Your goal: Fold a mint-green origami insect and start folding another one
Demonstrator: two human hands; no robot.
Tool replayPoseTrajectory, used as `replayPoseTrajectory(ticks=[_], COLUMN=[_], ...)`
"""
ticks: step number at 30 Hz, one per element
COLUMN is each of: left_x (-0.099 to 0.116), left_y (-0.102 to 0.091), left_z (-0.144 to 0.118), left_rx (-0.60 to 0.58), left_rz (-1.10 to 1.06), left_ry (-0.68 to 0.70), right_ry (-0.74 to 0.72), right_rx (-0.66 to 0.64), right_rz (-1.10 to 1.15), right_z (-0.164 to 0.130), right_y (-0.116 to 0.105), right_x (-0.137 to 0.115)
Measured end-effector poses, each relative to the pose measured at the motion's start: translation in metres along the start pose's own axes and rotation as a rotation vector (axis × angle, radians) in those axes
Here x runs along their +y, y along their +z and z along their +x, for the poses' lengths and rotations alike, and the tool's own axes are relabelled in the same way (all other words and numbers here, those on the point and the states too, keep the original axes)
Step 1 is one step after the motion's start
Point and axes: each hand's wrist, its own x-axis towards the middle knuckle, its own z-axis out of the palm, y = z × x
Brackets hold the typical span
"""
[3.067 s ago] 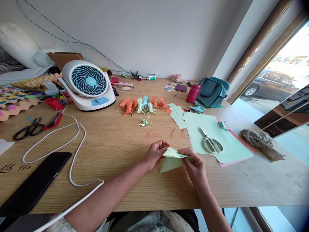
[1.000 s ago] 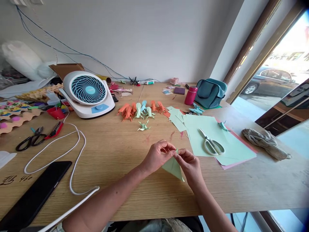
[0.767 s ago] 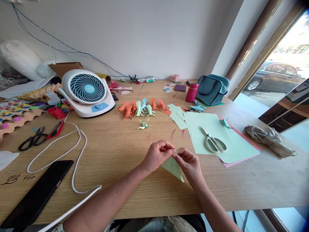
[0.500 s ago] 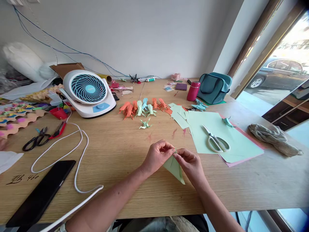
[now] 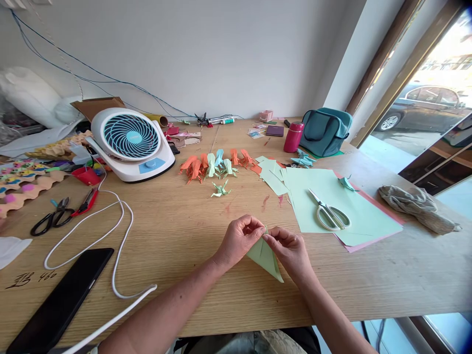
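Note:
A piece of folded pale green paper (image 5: 266, 258) is held near the table's front edge, its lower point hanging toward me. My left hand (image 5: 241, 238) pinches its top edge from the left, thumb and fingertips together. From the right, my right hand (image 5: 289, 248) pinches the same top edge, the two sets of fingertips nearly touching. Beyond them lies a green folded paper figure (image 5: 221, 189), with a row of orange, green and blue paper figures (image 5: 211, 166) behind it. Part of the paper is hidden behind my fingers.
White-handled scissors (image 5: 330, 211) lie on green sheets (image 5: 304, 187) at the right, near a grey cloth (image 5: 416, 206). A pink bottle (image 5: 294, 137) and teal bag (image 5: 326, 132) stand behind. On the left are a fan (image 5: 131, 137), a white cable (image 5: 121, 246) and a black phone (image 5: 62, 297).
Both hands keep their pinch on the green paper, and the fingertips have shifted very slightly. The whole view has turned a little to the right.

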Motion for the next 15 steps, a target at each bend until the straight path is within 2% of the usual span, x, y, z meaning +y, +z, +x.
replayPoseTrajectory(ticks=[15], left_x=[0.0002], left_y=[-0.0005], left_z=[0.0004], left_rx=[-0.015], left_rz=[-0.025], left_ry=[-0.007], right_ry=[0.009], right_rx=[0.007], right_rz=[0.005], right_z=[-0.0008], right_y=[0.0003], right_x=[-0.0036])
